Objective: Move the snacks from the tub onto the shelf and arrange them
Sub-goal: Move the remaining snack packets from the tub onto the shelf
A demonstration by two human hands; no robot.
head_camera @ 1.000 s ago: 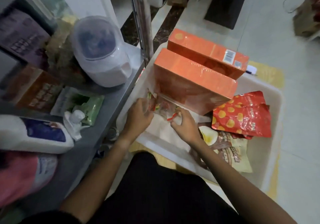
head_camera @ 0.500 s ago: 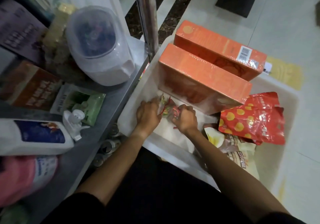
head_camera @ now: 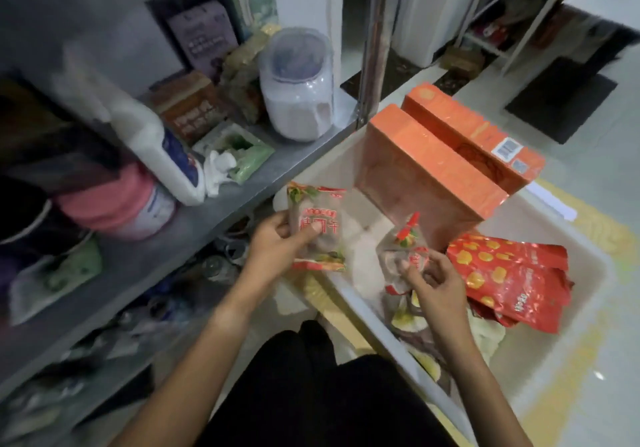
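- Left hand (head_camera: 281, 243), middle of the frame, has a small clear snack packet (head_camera: 317, 226) pinched with the thumb on the printed front and the fingers curled behind. It's held face-up and out past the tub's near-left rim, over toward the shelf side, so I'd guess it's the first one headed for the shelf.
- Right hand (head_camera: 431, 282), just right of center, grips a second matching packet (head_camera: 405, 251) low over the tub, fingers bunched around its bottom edge. One packet per hand looks like a way to save a trip.
- The white tub (head_camera: 568, 353) fills the lower right. Still inside: two orange boxes (head_camera: 433, 169) standing on edge side by side at the top end, a red bag with yellow dots (head_camera: 512, 277) lying flat at right, and a few more pouches (head_camera: 412, 322) under the right wrist, too blurry to read.
- The grey metal shelf (head_camera: 194, 225) runs along the left. It already carries a lidded clear plastic jar (head_camera: 299, 90), a white bottle (head_camera: 162, 159) lying on its side, a green packet (head_camera: 242, 155) and a pink-topped tub (head_camera: 121, 200).
- The only bare strip I can see is the front edge of the shelf near the left hand, so that seems the likely landing spot.
- Most of the snacks are still in the tub, so it's early days.
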